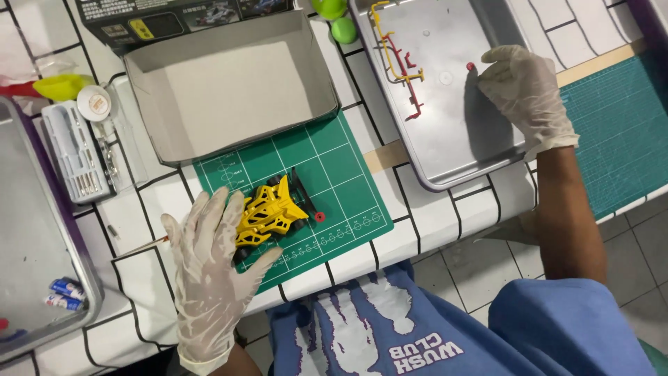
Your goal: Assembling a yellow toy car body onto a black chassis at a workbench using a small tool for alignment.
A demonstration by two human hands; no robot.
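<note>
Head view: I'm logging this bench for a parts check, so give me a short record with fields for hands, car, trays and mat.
left hand: gloved left hand rests on the yellow toy car
right hand: gloved right hand in the metal tray, fingertips at a small red part
car: on the green cutting mat, with a red wheel piece beside it
tray contents: yellow and red plastic frames
behind mat: open cardboard box
far left: second tray holding batteries
</note>
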